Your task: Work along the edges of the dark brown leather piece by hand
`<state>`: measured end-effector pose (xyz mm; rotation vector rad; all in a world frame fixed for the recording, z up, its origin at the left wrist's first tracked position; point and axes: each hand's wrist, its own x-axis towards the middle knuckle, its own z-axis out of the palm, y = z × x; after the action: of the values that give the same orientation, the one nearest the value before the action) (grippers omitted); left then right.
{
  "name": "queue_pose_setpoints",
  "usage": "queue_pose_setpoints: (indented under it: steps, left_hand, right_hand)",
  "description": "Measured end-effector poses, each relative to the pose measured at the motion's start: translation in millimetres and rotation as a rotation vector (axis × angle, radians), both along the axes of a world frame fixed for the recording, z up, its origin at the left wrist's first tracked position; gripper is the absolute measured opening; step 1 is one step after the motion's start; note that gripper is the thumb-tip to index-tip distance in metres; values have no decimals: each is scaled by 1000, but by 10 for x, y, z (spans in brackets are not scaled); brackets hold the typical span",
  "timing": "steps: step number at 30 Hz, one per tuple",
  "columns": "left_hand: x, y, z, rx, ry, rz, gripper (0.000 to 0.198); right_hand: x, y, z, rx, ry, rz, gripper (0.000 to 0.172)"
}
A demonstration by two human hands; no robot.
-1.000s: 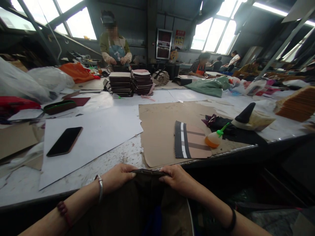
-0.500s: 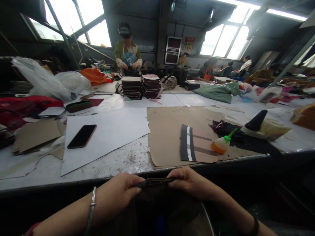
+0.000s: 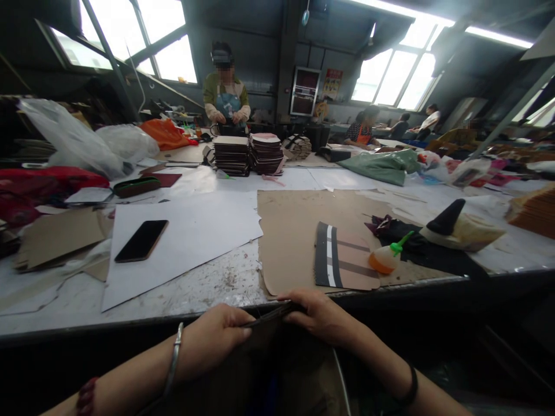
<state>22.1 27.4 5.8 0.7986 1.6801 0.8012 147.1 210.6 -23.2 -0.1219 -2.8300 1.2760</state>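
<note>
My left hand (image 3: 214,335) pinches the left end of a dark, thin piece with a layered edge (image 3: 271,315), thumb and fingers closed on it. At the other end, my right hand (image 3: 323,316) grips the same piece between thumb and fingers. It spans the gap between my hands just below the table's front edge; its lower part is lost in shadow, so its kind is unclear. Beyond my right hand lies a striped panel (image 3: 344,257) in black, white and brown on a sheet of brown cardboard (image 3: 286,237). A squeeze bottle (image 3: 385,259) with orange liquid and green nozzle rests by the panel.
A phone (image 3: 142,240) lies on a white sheet (image 3: 208,225) at left. Stacks of dark pieces (image 3: 232,157) stand farther back, before a co-worker (image 3: 225,98). Black cloth (image 3: 451,260) and a cream block with a black top (image 3: 466,231) lie at right.
My right hand has moved left and slightly up, closer to my left hand. The held piece's edge now slants up to the right. Both hands keep their hold.
</note>
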Motion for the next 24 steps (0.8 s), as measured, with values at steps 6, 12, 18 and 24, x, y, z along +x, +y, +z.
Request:
queue_pose_setpoints:
  steps: [6, 12, 18, 24]
  left_hand:
    - [-31, 35, 24, -26, -60, 58, 31]
    - [-72, 40, -5, -30, -60, 51, 32]
    - [-74, 31, -26, -19, -1, 32, 31]
    - [-84, 59, -10, -47, 40, 76, 32]
  right_hand:
    - [-37, -70, -24, -31, 129, -4, 30]
    - [-41, -82, -53, 84, 227, 77, 11]
    - [-79, -83, -21, 278, 216, 98, 8]
    - [-82, -195, 39, 556, 350, 51, 6]
